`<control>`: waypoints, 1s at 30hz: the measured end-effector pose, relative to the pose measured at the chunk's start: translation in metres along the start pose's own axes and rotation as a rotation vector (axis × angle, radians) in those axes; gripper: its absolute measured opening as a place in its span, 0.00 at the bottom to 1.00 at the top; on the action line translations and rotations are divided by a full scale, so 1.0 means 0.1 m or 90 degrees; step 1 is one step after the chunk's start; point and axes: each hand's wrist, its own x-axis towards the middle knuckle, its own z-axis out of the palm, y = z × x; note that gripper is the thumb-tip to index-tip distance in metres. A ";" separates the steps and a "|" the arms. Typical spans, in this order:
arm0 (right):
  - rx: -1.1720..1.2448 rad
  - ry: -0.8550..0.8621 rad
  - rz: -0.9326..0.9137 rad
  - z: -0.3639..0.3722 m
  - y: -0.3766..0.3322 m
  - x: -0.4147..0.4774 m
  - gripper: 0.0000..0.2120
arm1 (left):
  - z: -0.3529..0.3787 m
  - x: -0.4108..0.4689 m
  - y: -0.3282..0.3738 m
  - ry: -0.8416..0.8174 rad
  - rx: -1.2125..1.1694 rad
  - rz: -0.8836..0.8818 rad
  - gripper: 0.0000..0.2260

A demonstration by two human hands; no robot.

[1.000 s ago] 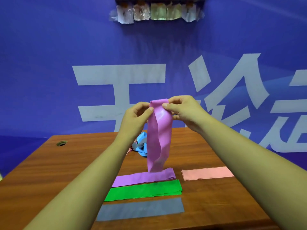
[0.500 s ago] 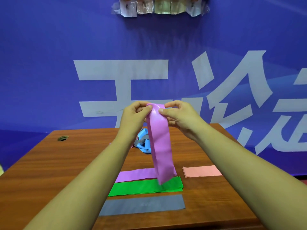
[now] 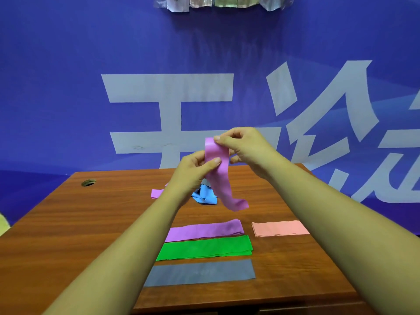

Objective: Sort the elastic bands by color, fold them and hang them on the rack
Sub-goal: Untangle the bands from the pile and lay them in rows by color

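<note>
A purple elastic band [image 3: 219,178] hangs in the air above the table, its lower end curling to the right. My right hand [image 3: 244,148] pinches its top edge. Lower down, my left hand [image 3: 193,169] pinches the band's left side with the thumb on its front. Folded bands lie flat near the front: purple [image 3: 204,230], green [image 3: 204,247], grey [image 3: 200,272] and pink [image 3: 280,228]. A crumpled blue band [image 3: 204,196] lies behind my left hand, and another purple end [image 3: 156,193] pokes out to its left.
The wooden table [image 3: 91,223] has a round cable hole [image 3: 88,183] at its back left. A blue banner with large white characters [image 3: 170,92] stands behind it. Shiny packets [image 3: 218,2] hang at the top edge of the view.
My left hand has slid down from the band's top to its side. The band's lower end has lifted off the folded stack and swung up to the right. The view has tilted.
</note>
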 end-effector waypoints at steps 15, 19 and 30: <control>0.025 0.169 0.040 -0.27 0.22 0.11 0.09 | -0.31 -0.25 -0.62 -0.198 -0.010 -0.243 0.11; 0.028 0.204 0.111 -0.31 0.51 0.09 0.13 | -0.46 -0.35 -0.73 -0.230 0.031 -0.277 0.21; 0.018 0.283 0.228 -0.30 1.02 0.03 0.15 | -0.74 -0.40 -0.89 -0.141 0.036 -0.321 0.06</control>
